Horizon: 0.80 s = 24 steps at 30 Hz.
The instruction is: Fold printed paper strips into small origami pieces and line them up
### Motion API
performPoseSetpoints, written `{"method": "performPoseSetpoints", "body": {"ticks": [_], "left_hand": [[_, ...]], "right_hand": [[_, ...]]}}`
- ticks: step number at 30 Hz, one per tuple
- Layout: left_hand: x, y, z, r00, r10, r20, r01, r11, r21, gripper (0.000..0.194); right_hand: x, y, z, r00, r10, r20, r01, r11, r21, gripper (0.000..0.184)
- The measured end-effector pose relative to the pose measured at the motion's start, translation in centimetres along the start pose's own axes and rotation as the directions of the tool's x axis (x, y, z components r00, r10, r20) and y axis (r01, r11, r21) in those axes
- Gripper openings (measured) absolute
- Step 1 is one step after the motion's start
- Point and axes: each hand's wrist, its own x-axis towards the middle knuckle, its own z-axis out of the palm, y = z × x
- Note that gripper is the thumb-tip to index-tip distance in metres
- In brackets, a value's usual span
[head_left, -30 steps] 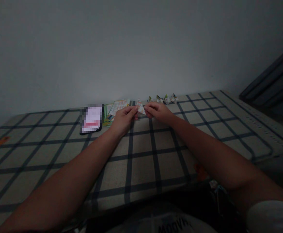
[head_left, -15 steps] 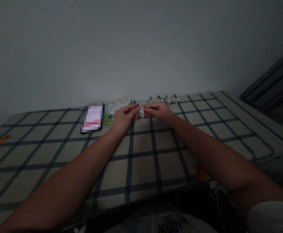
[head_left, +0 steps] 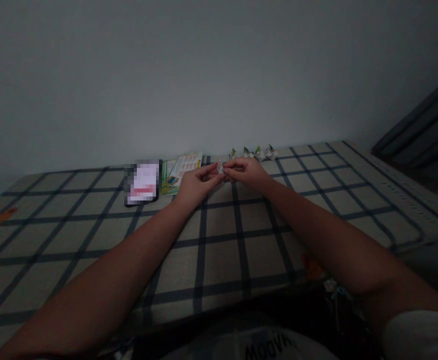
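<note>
Between my two hands, over the far middle of the table, is a small folded piece of printed paper (head_left: 220, 169), pale with reddish marks. My left hand (head_left: 198, 182) pinches it from the left with thumb and fingers. From the other side my right hand (head_left: 246, 171) grips it in a pinch too. The fingertips cover much of it, so its exact folds are hidden. Just behind my right hand stand several small pointed folded paper pieces (head_left: 258, 152) in a row near the wall.
Left of my left hand lie printed colourful sheets (head_left: 183, 167), partly covered by that hand. A phone (head_left: 143, 182) with a lit, blurred screen lies farther left. A checked cloth (head_left: 222, 260) covers the table, which meets a plain wall (head_left: 219, 75). Dark fabric (head_left: 429, 130) hangs at right.
My left hand has shifted slightly right and its fingers now sit closer to the right hand's. The paper between them has turned and shows less of itself.
</note>
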Motion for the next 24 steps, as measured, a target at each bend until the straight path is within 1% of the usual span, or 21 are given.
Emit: {"method": "performPoseSetpoints", "body": {"ticks": [2, 5, 10, 13, 16, 21, 24], "left_hand": [[-0.1, 0.4, 0.1, 1.0, -0.02, -0.014, 0.019, 1.0, -0.01, 0.053], [-0.1, 0.6, 0.3, 0.997, -0.064, -0.046, 0.06, 0.995, -0.081, 0.055], [0.4, -0.3, 0.4, 0.992, -0.109, -0.069, 0.09, 0.968, -0.234, 0.056], [0.5, -0.6, 0.4, 0.992, -0.099, -0.074, 0.075, 0.958, -0.278, 0.054], [0.5, -0.5, 0.4, 0.993, -0.105, -0.048, 0.084, 0.942, -0.324, 0.045], [0.2, 0.1, 0.5, 0.987, -0.158, -0.019, 0.133, 0.882, -0.453, 0.035], [0.2, 0.1, 0.4, 0.988, -0.155, 0.017, 0.143, 0.861, -0.488, 0.029]], "right_hand": [[-0.1, 0.1, 0.0, 1.0, -0.004, -0.002, 0.004, 1.0, -0.005, 0.025], [0.0, 0.3, 0.0, 1.0, -0.005, -0.018, 0.005, 0.999, -0.032, 0.023], [0.2, 0.7, -0.2, 0.996, -0.073, -0.054, 0.067, 0.992, -0.108, 0.023], [0.2, 0.7, -0.3, 0.995, -0.092, -0.031, 0.087, 0.988, -0.127, 0.029], [0.1, 0.4, -0.4, 0.992, -0.122, 0.0, 0.121, 0.981, -0.153, 0.034], [-0.1, -0.2, -0.5, 0.984, -0.175, 0.016, 0.173, 0.954, -0.245, 0.03], [-0.3, -0.7, -0.6, 0.976, -0.214, 0.03, 0.213, 0.93, -0.301, 0.029]]}}
